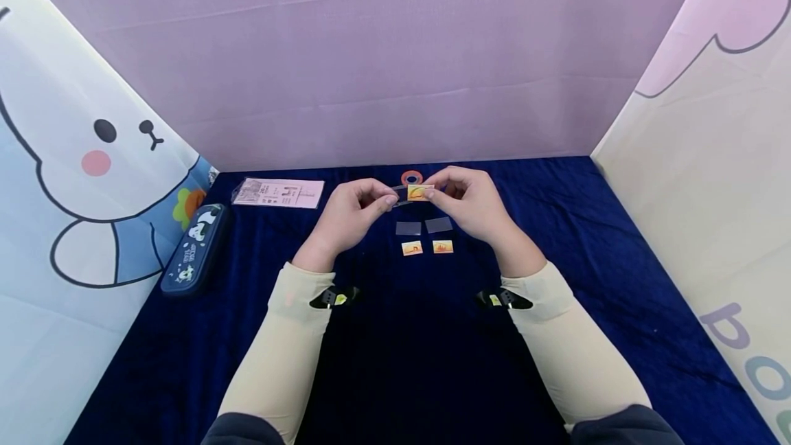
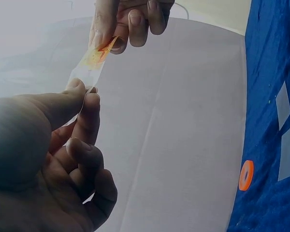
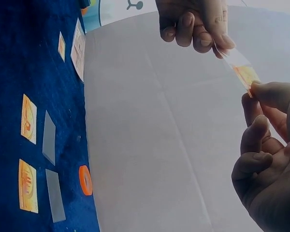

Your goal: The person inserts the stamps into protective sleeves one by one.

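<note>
Both hands are raised over the far part of the table, working on one small piece. My left hand (image 1: 352,215) pinches a small clear plastic sleeve (image 2: 88,75) between thumb and forefinger. My right hand (image 1: 472,204) pinches a yellow-orange stamp (image 1: 419,192) by its outer end, thumb in front. In both wrist views the stamp meets the clear sleeve end to end and overlaps it; I cannot tell how far inside it lies. The other fingers of each hand are loosely curled. Below the hands lie two clear sleeves (image 3: 49,137) and two similar stamps (image 3: 28,186).
An orange tape roll (image 1: 411,178) lies behind the hands. To the left are a pink printed packet (image 1: 279,193) and a dark blue pencil case (image 1: 194,250). Another small orange piece (image 3: 62,47) lies near the packet. Fabric walls enclose the blue cloth (image 1: 593,259) on three sides.
</note>
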### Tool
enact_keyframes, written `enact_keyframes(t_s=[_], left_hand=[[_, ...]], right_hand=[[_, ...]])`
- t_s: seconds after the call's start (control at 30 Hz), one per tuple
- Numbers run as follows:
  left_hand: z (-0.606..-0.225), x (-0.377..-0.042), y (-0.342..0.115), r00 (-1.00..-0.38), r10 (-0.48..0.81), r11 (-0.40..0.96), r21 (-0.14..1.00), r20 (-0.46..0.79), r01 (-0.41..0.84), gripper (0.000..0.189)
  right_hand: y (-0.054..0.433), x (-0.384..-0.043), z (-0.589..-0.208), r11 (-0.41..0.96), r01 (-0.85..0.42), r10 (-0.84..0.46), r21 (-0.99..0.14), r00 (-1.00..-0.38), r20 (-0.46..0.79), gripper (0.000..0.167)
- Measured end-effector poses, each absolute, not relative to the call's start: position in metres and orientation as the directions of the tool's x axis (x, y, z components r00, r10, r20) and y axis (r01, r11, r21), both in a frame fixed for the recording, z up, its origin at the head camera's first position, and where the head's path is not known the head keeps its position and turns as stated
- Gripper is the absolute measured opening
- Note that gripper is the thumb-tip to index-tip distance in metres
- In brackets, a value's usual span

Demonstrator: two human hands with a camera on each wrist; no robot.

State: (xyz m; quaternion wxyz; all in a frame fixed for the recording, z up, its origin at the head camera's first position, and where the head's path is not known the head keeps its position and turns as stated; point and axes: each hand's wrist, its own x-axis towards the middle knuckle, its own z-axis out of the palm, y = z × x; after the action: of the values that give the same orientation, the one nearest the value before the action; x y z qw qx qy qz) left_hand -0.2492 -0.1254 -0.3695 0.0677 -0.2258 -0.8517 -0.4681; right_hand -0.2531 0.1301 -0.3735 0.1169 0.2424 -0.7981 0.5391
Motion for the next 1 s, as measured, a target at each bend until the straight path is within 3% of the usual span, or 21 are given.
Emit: enact_keyframes(t_s=[1.0], left_hand=[[-0.3715, -0.2505, -0.125, -0.89, 0.324, 0.46, 0.769, 0.321, 0.445, 0.015]], right_hand=[[0.1314, -0.2547, -0.375, 0.307, -0.534, -0.278, -0.788, -0.842, 0.462, 0.008]])
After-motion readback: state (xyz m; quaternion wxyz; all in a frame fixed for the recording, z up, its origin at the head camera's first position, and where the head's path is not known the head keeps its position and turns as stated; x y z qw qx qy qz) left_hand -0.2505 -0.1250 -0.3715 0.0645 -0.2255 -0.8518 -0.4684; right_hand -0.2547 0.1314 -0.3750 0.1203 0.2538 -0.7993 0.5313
